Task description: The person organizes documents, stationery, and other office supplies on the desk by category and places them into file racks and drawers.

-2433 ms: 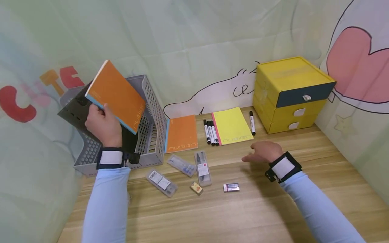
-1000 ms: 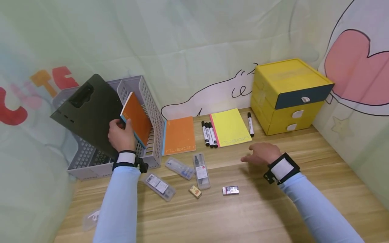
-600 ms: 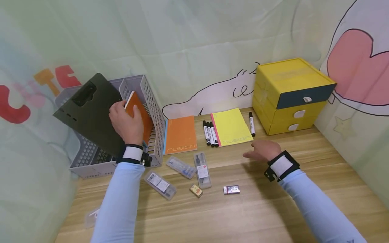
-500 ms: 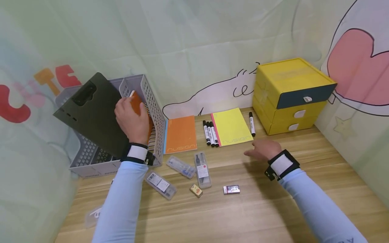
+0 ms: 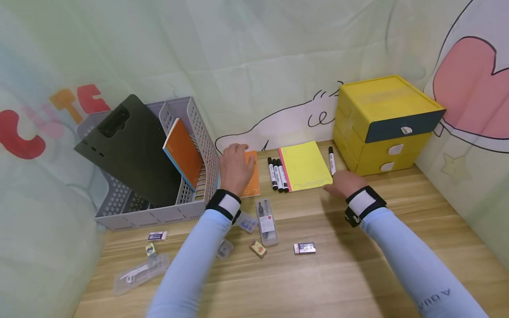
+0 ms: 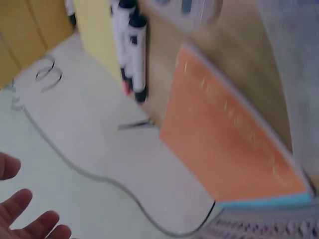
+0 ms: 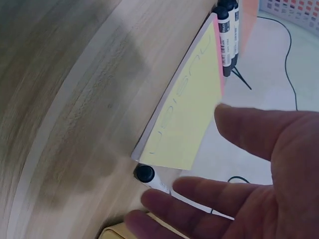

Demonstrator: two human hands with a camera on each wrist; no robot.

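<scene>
1. Your left hand [image 5: 235, 170] is over the flat orange book [image 5: 253, 179]. Its fingers are a bit bent and apart, and they grip nothing.
2. Your right hand [image 5: 347, 183] is near the front corner of the yellow book [image 5: 306, 165]. Its fingers are spread and hold nothing. Your two hands are well apart.
3. The flat orange book lies on the table [image 5: 338, 282], just right of the gray bin [image 5: 155, 218]. Your left hand hides part of it.
4. This looks partly done. The leaning orange book [image 5: 184, 152] is in the bin's right slot, and the black clipboard [image 5: 137, 150] leans to its left.
5. Two books look left: the flat orange book and the yellow book, both outside the bin.
6. Three pens [image 5: 277, 174] lie between those two books. A lone pen [image 5: 332, 160] lies by the yellow drawers [image 5: 387, 128].
7. Clear cases [image 5: 267, 221] and small erasers [image 5: 305, 248] lie nearer you. Your left sleeve [image 5: 191, 265] covers part of one case.
8. The bin's side wall stands between the flat orange book and the right slot, so a straight slide looks blocked.
</scene>
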